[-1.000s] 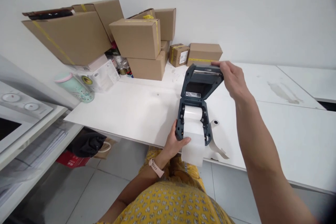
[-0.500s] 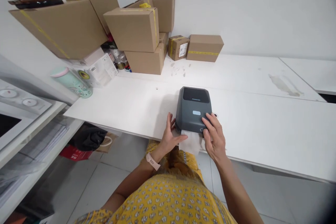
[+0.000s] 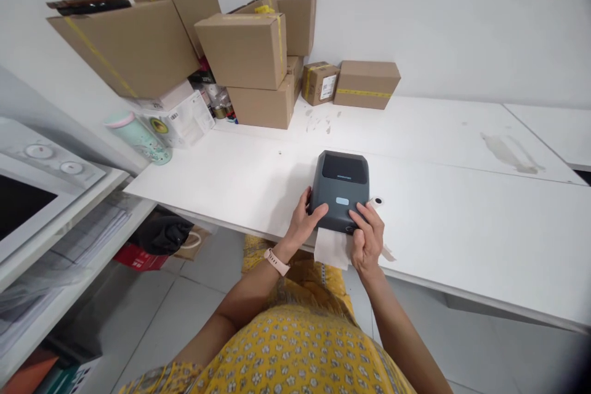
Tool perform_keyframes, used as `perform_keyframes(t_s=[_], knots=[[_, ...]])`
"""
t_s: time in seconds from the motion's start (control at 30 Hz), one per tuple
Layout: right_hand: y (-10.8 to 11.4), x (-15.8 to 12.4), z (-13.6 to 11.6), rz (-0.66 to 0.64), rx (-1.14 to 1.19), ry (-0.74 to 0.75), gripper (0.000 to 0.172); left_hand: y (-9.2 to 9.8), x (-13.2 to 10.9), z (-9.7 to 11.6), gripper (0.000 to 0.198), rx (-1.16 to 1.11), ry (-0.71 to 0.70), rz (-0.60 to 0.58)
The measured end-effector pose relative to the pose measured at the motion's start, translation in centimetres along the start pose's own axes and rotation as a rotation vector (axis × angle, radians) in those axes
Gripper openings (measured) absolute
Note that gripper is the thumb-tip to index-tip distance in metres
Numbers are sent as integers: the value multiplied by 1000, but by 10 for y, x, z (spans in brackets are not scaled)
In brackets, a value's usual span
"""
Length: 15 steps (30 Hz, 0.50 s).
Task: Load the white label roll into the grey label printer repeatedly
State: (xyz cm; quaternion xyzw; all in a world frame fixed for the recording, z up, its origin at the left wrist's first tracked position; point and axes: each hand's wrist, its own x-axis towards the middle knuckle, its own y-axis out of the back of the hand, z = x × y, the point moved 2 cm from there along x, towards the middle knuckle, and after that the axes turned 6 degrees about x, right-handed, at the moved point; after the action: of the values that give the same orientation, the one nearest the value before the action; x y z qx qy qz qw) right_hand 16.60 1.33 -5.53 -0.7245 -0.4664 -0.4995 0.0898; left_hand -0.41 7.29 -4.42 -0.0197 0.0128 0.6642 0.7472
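Note:
A dark grey label printer (image 3: 341, 191) stands near the front edge of the white table (image 3: 438, 215), with a strip of white paper (image 3: 331, 247) hanging from its front. My left hand (image 3: 305, 218) grips the printer's left side, thumb on top near the front corner. At the front right corner, my right hand (image 3: 368, 235) has its fingers on the printer's top, the thumb low beside the paper. A small white roll (image 3: 377, 202) lies just right of the printer, partly behind my right hand.
Cardboard boxes (image 3: 244, 52) are stacked at the back left, with two smaller ones (image 3: 367, 85) by the wall. A mint green tumbler (image 3: 141, 138) leans near a white box (image 3: 187, 120). At the far left is a white appliance with knobs (image 3: 55, 160).
My left thumb has moved from the paper up onto the printer's top. My right hand has shifted slightly left, and more of the white roll shows. The view has shifted a little.

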Motion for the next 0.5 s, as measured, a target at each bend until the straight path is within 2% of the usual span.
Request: perform_keyframes(t_s=[0.13,0.5], knots=[[-7,-4,3,94,42,-33,45,3,-1,1,77,-6,-37,-22],[-14,-8,4,132,24,-111,48,4,2,-2,80,51,-47,8]])
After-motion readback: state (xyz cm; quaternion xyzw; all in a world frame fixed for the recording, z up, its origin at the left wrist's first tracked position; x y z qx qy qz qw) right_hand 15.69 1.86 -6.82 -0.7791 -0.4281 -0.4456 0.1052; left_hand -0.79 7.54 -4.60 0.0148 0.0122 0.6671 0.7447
